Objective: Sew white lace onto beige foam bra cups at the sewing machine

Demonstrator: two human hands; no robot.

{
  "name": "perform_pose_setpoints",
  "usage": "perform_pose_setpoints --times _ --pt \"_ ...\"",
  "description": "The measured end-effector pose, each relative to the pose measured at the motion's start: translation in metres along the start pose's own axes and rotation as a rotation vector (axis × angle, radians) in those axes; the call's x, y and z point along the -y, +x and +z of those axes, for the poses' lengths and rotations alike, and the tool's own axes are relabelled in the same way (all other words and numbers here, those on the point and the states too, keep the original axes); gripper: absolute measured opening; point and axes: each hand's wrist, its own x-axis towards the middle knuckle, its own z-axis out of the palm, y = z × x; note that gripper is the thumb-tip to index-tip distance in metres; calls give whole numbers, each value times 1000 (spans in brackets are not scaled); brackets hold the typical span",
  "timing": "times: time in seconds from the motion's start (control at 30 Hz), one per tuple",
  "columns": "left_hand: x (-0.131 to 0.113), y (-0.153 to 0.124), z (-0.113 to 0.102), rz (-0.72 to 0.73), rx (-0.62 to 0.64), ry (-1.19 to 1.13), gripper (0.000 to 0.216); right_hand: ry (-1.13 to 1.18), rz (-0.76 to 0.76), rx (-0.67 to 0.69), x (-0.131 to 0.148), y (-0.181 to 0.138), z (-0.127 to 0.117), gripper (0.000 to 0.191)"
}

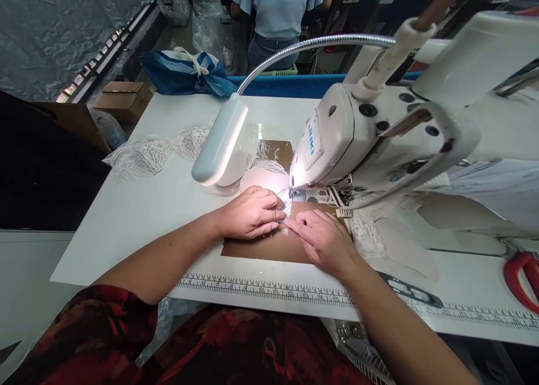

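Note:
A white lace bra cup (285,204) lies under the needle of the sewing machine (322,143), its pale padded part (263,180) spread behind my fingers. My left hand (255,212) rests on the near left side of the lace, fingers bent together and pressing it. From the right, my right hand (322,236) pinches the near edge of the lace between thumb and forefinger. Both hands lie over a brown sheet (265,251) on the machine bed. The exact grip under the fingertips is partly hidden.
A lamp (221,141) on a flexible arm hangs left of the needle. White lace pieces (143,156) lie at the left, more lace (366,233) at the right. A ruler tape (261,289) lines the front edge. Red-handled scissors (522,281) are far right. A person (280,9) sits beyond.

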Motion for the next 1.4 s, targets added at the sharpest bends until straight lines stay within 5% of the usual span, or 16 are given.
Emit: perform_pose_setpoints --times 0.73,1.0,1.4 --pt "0 3 2 36 3 -9 31 19 -41 -42 4 1 -1 32" --pt "0 2 2 44 16 9 33 32 -45 -177 -1 -2 3 31" --pt "1 3 2 26 -47 -26 34 -142 -62 -107 6 1 1 29"
